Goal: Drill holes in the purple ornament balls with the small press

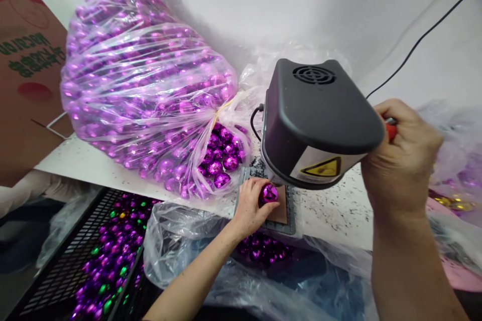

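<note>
My left hand (251, 206) is closed round a shiny purple ball (270, 193), holding it on the brown pad of a small base plate (286, 216) under a dark grey machine head (314, 120). My right hand (401, 155) grips the machine's red-tipped handle (391, 131) at its right side, fingers wrapped round it. A yellow warning label (326, 167) shows on the machine's front.
A big clear bag of purple balls (143, 85) lies on the white table (86, 165), its mouth open beside the machine. A second plastic bag (241, 271) with purple balls hangs below the table edge. A black crate (94, 261) of purple and green balls sits lower left. A cardboard box (26, 70) stands at left.
</note>
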Tool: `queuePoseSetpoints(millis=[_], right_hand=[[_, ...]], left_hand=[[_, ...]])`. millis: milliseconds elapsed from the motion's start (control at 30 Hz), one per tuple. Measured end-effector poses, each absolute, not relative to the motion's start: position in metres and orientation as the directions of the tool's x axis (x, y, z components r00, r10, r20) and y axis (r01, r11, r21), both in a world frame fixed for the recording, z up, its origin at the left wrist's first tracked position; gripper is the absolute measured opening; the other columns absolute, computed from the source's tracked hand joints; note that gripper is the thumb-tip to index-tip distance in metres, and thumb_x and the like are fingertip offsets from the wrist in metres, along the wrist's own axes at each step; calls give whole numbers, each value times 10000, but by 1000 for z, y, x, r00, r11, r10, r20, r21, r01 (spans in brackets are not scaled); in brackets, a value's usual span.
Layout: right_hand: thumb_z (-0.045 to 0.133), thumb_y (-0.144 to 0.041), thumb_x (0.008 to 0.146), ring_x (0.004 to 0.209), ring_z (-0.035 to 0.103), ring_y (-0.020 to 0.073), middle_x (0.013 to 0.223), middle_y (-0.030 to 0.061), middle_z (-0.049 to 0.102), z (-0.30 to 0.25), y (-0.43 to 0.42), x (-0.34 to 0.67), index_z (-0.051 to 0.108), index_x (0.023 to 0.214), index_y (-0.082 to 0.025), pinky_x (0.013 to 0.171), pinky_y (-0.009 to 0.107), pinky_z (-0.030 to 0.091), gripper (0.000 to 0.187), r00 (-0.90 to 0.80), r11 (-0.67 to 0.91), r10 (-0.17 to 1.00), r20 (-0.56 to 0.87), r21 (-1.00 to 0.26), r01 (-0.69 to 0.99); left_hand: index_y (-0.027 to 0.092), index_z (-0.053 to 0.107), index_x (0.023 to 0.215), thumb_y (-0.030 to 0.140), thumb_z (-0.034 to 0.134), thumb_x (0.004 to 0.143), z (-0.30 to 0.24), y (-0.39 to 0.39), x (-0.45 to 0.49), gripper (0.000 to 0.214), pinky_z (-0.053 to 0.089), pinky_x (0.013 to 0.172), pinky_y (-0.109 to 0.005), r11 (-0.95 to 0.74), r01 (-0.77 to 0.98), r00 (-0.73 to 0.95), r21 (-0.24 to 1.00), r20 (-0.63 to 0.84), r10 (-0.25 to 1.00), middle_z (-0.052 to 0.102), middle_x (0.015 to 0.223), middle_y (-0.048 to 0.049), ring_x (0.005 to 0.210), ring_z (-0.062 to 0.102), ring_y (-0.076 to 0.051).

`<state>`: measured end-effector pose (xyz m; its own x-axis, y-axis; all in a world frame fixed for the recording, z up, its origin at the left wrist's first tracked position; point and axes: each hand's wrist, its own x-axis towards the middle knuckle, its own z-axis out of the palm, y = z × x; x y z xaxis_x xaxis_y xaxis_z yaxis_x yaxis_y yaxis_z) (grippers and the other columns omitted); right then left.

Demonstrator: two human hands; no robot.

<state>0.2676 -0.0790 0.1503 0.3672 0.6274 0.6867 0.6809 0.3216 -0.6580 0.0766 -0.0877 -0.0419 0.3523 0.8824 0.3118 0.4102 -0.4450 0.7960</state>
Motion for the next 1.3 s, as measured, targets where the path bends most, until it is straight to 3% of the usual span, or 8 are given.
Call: queuePoseSetpoints(millis=[133, 300, 400, 633, 833, 933, 1067, 1300], right_hand=[[587, -385, 893, 553, 299, 17, 572, -63, 356, 148, -78, 268, 513, 674, -153, 511, 200, 219, 327, 347, 366, 631, 694, -661, 655], [586, -350, 911, 562, 293, 13, 586, -63, 337, 146, -77, 267, 494, 680, -152, 512, 195, 217, 318, 323, 398, 625, 711, -645, 652], [585, -340, 916, 562, 300, 10, 588, -65, 354, 145, -78, 269, 515, 694, -150, 515, 190, 225, 300, 312, 400, 627, 714, -639, 657], [580, -369, 923, 550, 299, 13, 578, -66, 356, 147, -80, 269, 529, 706, -147, 507, 184, 229, 315, 302, 388, 612, 731, -611, 690], [572, -256, 941, 539, 311, -2, 586, -66, 406, 132, -99, 262, 556, 738, -138, 515, 169, 247, 236, 225, 358, 416, 881, -387, 850], [590, -183, 911, 581, 433, 12, 673, -42, 530, 112, -115, 259, 614, 828, -148, 558, 177, 345, 93, 183, 373, 327, 927, -304, 877], [575, -163, 873, 711, 585, 106, 746, 9, 572, 87, -134, 256, 603, 865, -164, 631, 266, 464, 30, 176, 479, 377, 909, -354, 803], [579, -107, 813, 704, 561, 95, 712, -7, 515, 57, -151, 254, 554, 795, -150, 622, 245, 460, 53, 183, 469, 488, 854, -433, 770]], left_hand=[[207, 599, 1193, 283, 797, 825, -39, -83, 77, 424, 406, 1071, -496, -445, 406, 398, 798, 284, 872, 638, 1196, -88, 1179, 557, -302], [207, 495, 1334, 305, 650, 942, -46, -84, 72, 434, 262, 1204, -556, -477, 383, 473, 791, 276, 837, 610, 1288, -103, 1298, 505, -290], [193, 431, 1385, 325, 585, 979, -49, -85, 71, 454, 217, 1224, -575, -490, 421, 494, 764, 259, 830, 565, 1370, -134, 1354, 461, -295], [176, 405, 1374, 340, 526, 1005, -47, -85, 72, 421, 179, 1239, -595, -507, 455, 532, 732, 234, 814, 574, 1306, -137, 1302, 501, -277], [182, 415, 1356, 324, 533, 998, -47, -86, 72, 403, 202, 1228, -617, -504, 450, 529, 737, 235, 816, 575, 1312, -139, 1299, 507, -286], [187, 448, 1320, 317, 535, 995, -45, -87, 72, 361, 187, 1234, -624, -488, 447, 529, 750, 218, 820, 591, 1270, -125, 1277, 520, -283], [198, 489, 1296, 318, 508, 1003, -43, -87, 72, 317, 152, 1251, -621, -484, 438, 541, 758, 207, 815, 592, 1276, -119, 1284, 523, -278], [212, 511, 1265, 321, 520, 993, -45, -87, 72, 294, 137, 1260, -618, -499, 443, 533, 744, 229, 815, 599, 1281, -110, 1275, 532, -271]])
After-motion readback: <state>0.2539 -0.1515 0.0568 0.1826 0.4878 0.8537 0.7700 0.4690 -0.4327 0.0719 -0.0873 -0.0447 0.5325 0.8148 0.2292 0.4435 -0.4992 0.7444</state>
